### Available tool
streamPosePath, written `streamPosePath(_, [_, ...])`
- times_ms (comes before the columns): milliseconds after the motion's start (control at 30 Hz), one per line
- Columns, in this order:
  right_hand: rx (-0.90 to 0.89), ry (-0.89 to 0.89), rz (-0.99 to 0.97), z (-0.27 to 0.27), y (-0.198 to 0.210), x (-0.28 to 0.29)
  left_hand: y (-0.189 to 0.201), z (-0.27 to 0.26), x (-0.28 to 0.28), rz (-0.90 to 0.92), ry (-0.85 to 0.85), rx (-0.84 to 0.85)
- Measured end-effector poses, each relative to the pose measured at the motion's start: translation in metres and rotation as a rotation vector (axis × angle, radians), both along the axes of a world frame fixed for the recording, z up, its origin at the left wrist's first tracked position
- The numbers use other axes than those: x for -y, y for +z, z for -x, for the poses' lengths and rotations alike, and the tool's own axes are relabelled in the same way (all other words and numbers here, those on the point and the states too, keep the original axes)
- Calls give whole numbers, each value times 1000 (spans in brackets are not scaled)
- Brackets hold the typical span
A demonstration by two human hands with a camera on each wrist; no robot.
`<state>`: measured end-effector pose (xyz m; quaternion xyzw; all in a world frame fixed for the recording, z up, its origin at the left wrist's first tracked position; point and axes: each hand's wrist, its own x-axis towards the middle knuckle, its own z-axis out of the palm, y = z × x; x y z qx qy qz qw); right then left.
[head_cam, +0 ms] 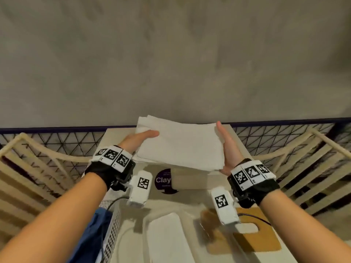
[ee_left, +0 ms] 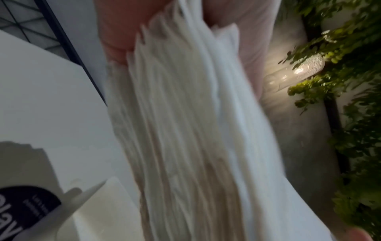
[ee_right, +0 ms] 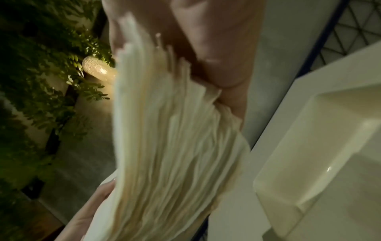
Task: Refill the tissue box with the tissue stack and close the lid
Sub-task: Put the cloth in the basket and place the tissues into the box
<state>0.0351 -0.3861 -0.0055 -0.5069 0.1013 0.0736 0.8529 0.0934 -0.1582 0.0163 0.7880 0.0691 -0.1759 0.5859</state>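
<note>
The tissue stack (ee_left: 185,130) fills the middle, layered edges showing (blurred), gripped at the top by the left hand (ee_left: 123,29). A white tissue box (ee_left: 51,106) lies beside it, green foliage (ee_left: 354,114) opposite.

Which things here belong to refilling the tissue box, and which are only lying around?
For the job:
- tissue stack, held between left hand and right hand
- white tissue box with its purple label, below the stack

Only lying around:
- cork board
- white mesh basket
- slatted chairs
- plants
</note>
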Motion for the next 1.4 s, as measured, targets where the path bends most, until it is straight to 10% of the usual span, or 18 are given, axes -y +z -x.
streamPosePath(433, [-225, 27, 495, -56, -23, 73, -52, -42, 76, -79, 21, -148])
streamPosePath(933, [-484, 138, 446, -107, -119, 111, -136, -77, 117, -237, 49, -321])
streamPosePath(1200, [-538, 160, 707, -121, -129, 103, -124, -87, 132, 55, 57, -374])
streamPosePath(1400, [-531, 148, 766, -127, -138, 98, -122, -86, 122, -115, -64, -441])
